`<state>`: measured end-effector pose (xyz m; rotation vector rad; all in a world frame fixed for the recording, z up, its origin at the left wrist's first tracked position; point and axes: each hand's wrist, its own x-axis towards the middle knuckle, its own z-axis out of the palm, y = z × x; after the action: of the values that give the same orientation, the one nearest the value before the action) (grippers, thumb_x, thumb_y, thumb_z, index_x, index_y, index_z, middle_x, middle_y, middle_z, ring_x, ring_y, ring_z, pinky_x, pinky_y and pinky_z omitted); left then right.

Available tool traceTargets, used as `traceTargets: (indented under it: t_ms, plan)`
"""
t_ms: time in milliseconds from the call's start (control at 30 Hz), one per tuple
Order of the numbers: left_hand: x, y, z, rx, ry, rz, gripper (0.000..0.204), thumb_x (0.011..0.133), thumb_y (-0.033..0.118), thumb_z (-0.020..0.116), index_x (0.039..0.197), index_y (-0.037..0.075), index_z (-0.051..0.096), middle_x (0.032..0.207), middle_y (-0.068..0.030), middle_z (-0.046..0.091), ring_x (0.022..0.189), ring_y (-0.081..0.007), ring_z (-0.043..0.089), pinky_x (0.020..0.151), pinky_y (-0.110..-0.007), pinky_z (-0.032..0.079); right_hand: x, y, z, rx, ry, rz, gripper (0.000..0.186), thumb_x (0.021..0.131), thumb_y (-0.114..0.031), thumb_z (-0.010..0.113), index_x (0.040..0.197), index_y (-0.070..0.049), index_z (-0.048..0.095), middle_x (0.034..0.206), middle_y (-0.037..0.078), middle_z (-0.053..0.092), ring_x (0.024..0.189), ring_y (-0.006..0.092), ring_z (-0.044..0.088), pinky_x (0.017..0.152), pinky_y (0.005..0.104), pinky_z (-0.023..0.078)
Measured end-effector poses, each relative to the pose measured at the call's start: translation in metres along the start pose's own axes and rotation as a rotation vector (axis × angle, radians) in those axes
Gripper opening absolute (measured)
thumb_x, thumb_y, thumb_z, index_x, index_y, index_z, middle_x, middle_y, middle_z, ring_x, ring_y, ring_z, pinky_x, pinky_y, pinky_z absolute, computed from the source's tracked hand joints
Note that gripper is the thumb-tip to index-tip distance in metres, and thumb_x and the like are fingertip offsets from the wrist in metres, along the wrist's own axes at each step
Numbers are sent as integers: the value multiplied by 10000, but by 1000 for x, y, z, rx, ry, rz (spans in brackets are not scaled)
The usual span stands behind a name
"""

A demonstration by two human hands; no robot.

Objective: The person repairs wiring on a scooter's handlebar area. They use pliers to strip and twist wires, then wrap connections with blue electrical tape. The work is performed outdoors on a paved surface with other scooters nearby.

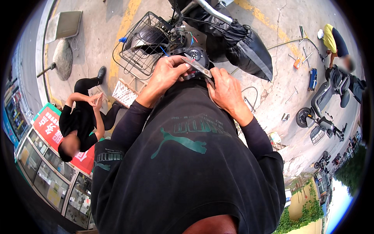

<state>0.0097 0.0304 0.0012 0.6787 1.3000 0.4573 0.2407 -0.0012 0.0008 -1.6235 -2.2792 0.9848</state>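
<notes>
My right hand (227,89) is closed on silver scissors (200,67), whose blades point up and left across the fingers of my left hand. My left hand (168,76) is pinched on what looks like a thin red wire, partly hidden by the blades. Just beyond my hands is a scooter's exposed front assembly with a round black part (193,54) and loose coloured wires (191,38). A wire basket (134,54) with a black rounded object in it is at its left. A black padded cover (245,52) hangs at its right.
A person in black (80,121) sits at my left, hands together, near a large stone (63,58). At my right, another person in yellow (330,39) bends by a parked scooter (323,103). Tools (302,58) and a blue case (313,79) lie on the ground.
</notes>
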Motion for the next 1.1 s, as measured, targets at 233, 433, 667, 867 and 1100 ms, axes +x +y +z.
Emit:
traceTargets:
  t_ms: [233, 433, 667, 867, 1100]
  plan:
    - [0, -3, -1, 62, 38, -1, 195, 965, 147, 654, 1076, -3, 709, 876, 9, 681, 723, -49, 588, 630, -212, 448, -1, -2, 3, 349, -113, 131, 315, 899, -223, 738, 1035, -19, 539, 824, 186, 648, 719, 398, 653, 630, 466, 511]
    - [-9, 8, -6, 119, 0, -14, 199, 970, 169, 668, 1057, -4, 714, 868, 12, 671, 726, -44, 589, 623, -204, 435, -6, -8, -4, 674, -296, 332, 370, 929, -265, 747, 1080, 16, 561, 786, 141, 651, 687, 230, 610, 677, 373, 496]
    - [-14, 3, -6, 115, -12, -2, 189, 980, 156, 669, 1065, -5, 716, 877, 2, 687, 739, -53, 617, 634, -203, 461, -18, -15, 2, 734, -180, 454, 429, 929, -332, 743, 1096, 29, 583, 768, 126, 644, 703, 194, 600, 701, 358, 503]
    - [-18, 14, 4, 150, -15, 23, 205, 974, 166, 678, 1084, -3, 714, 915, -22, 721, 787, -72, 646, 677, -220, 498, -27, -19, -16, 523, -210, 342, 353, 958, -316, 689, 1108, -17, 578, 864, 156, 649, 811, 348, 660, 714, 442, 500]
    - [-7, 2, -23, 74, 40, 8, 225, 975, 177, 669, 1111, 0, 704, 935, -32, 730, 795, -75, 631, 680, -230, 494, -14, 16, -76, 567, -627, 347, 364, 975, -282, 668, 1232, -31, 610, 1037, 157, 687, 952, 293, 682, 853, 390, 522]
